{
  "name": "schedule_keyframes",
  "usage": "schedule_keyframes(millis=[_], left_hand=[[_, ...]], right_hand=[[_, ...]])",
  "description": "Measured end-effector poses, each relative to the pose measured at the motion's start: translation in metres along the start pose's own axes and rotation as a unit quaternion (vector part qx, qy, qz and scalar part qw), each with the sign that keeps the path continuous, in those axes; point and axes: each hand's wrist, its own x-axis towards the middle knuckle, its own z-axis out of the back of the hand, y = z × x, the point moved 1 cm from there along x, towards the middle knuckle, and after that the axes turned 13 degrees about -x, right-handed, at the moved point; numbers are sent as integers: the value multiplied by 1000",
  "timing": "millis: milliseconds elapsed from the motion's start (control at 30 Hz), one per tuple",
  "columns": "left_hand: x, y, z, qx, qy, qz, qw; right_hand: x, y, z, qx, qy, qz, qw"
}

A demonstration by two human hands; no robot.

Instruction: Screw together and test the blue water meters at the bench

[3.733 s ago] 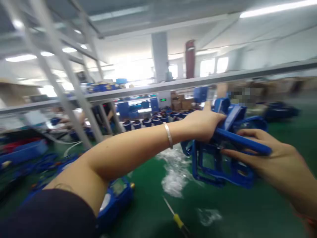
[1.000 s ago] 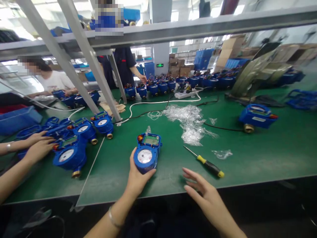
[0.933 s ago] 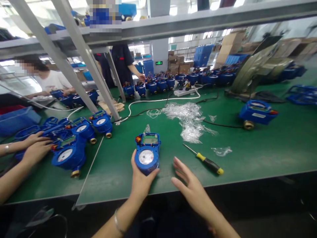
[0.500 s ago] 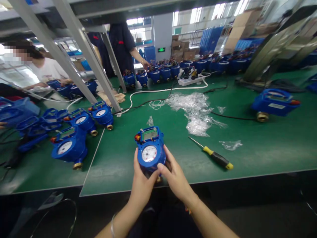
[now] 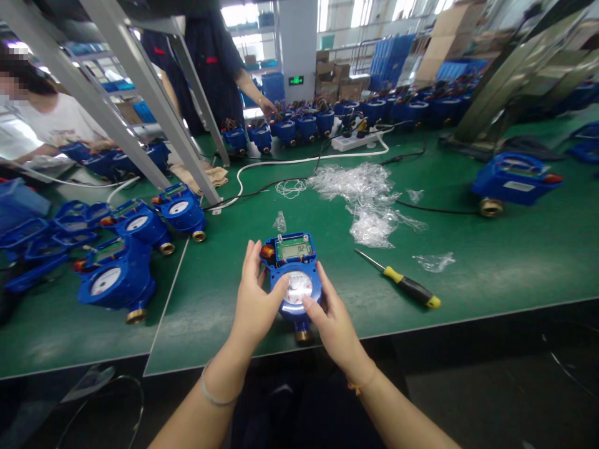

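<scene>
Between my two hands, near the front edge of the green workbench [image 5: 224,305], is a blue water meter [image 5: 294,305]. Its upper compartment is uncovered, showing a circuit board and a small display with digits. Below that sits a round white dial, and a brass threaded end points toward me. My left hand [image 5: 257,293] wraps the meter's left side, thumb on the dial's edge. My right hand [image 5: 330,318] grips the right side, its thumb at the dial's lower edge. A screwdriver [image 5: 407,287] with a yellow and black handle lies to the right.
Crumpled clear plastic bags [image 5: 365,193] lie beyond the meter. More blue meters [image 5: 116,274] stand at left, another [image 5: 515,181] at right, several along the back. A white power strip [image 5: 355,140] and cables cross the bench. Metal posts [image 5: 145,100] rise at left; co-workers are behind.
The meter has turned slightly, and its display now shows digits. My left hand has slid up its side, with the thumb now over the dial. The view has shifted a little.
</scene>
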Motion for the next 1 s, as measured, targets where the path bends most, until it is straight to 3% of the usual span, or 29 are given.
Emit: schedule_keyframes(millis=[133, 333, 533, 667, 1000], left_hand=[[18, -7, -6, 28, 14, 28, 999], [16, -10, -3, 2, 27, 44, 999], [17, -9, -4, 15, -5, 36, 999], [16, -11, -4, 14, 24, 50, 998], [20, -19, 0, 130, 45, 45, 989]], right_hand=[[1, 1, 3, -11, 9, -7, 1000], [2, 1, 3, -38, 5, 4, 999], [2, 2, 1, -42, -5, -6, 999], [1, 4, 1, -64, -8, -6, 998], [-1, 9, 3, -91, -5, -4, 996]])
